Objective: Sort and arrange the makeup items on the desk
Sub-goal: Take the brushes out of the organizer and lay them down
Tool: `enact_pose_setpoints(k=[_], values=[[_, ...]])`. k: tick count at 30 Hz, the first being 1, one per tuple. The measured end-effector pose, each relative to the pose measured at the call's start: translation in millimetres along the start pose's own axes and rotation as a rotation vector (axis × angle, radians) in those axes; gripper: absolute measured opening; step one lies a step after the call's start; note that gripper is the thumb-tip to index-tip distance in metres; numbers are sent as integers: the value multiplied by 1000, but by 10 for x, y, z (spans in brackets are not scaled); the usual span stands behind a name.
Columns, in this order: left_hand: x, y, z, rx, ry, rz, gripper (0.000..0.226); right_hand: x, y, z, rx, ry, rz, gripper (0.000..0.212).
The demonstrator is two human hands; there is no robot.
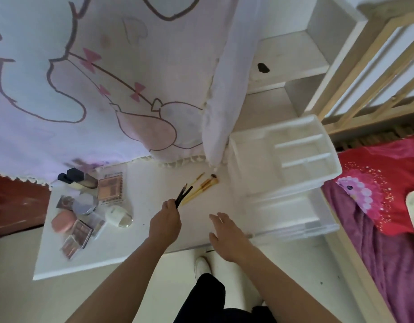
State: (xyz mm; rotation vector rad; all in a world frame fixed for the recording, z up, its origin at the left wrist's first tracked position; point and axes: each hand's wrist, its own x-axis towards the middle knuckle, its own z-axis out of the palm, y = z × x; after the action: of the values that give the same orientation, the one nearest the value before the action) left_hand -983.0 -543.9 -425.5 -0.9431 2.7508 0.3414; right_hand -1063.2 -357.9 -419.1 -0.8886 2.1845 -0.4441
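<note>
My left hand [165,221] grips a few thin black makeup pencils [184,194] that point up and away over the white desk [140,243]. Just beyond them several gold-handled brushes [202,186] lie on the desk. My right hand [227,236] hovers open near the desk's front edge, fingers spread, holding nothing. A white plastic organiser [283,159] with top compartments and drawers stands at the desk's right end. At the left end lies a cluster of makeup: an eyeshadow palette [110,188], a pink compact [62,221], a round silver case [84,203], a white case [116,216], small palettes [79,236] and a dark bottle [76,178].
A pale cartoon-print curtain [108,89] hangs over the desk's back edge. White shelves [292,57] rise behind the organiser. A wooden bed frame [376,66] and red and purple bedding [388,206] lie to the right. My shoe [202,266] and dark trouser leg show below the desk.
</note>
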Motion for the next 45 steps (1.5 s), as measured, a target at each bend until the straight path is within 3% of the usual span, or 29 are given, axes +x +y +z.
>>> enact_pose_setpoints(k=[5, 8, 15, 25, 29, 33, 37, 41, 43, 45], values=[[611, 52, -70, 20, -59, 70, 25, 277, 252, 267, -241, -134, 177, 67], [974, 82, -29, -2, -70, 120, 37, 270, 316, 399, -255, -98, 174, 73], [1162, 4, 359, 205, -311, 218, 67, 276, 271, 491, -240, -73, 215, 79], [822, -113, 148, 91, -232, 182, 65, 330, 141, 223, -132, -152, 254, 67], [576, -85, -7, 64, -157, 141, 65, 269, -45, -149, 90, 32, 150, 53], [348, 158, -140, -36, -74, 87, 66, -50, -27, -447, 253, 321, 4, 36], [102, 626, -260, -184, 70, 115, 69, -503, 351, -602, 341, 666, 2, 22], [-103, 1166, -359, -305, 247, 282, 66, -903, 880, -657, 494, 977, 225, 22], [-168, 1378, -351, -287, 275, 384, 65, -1044, 1033, -688, 677, 1077, 452, 26], [-204, 1495, -308, -291, 275, 423, 66, -1088, 1160, -691, 881, 1062, 768, 43]])
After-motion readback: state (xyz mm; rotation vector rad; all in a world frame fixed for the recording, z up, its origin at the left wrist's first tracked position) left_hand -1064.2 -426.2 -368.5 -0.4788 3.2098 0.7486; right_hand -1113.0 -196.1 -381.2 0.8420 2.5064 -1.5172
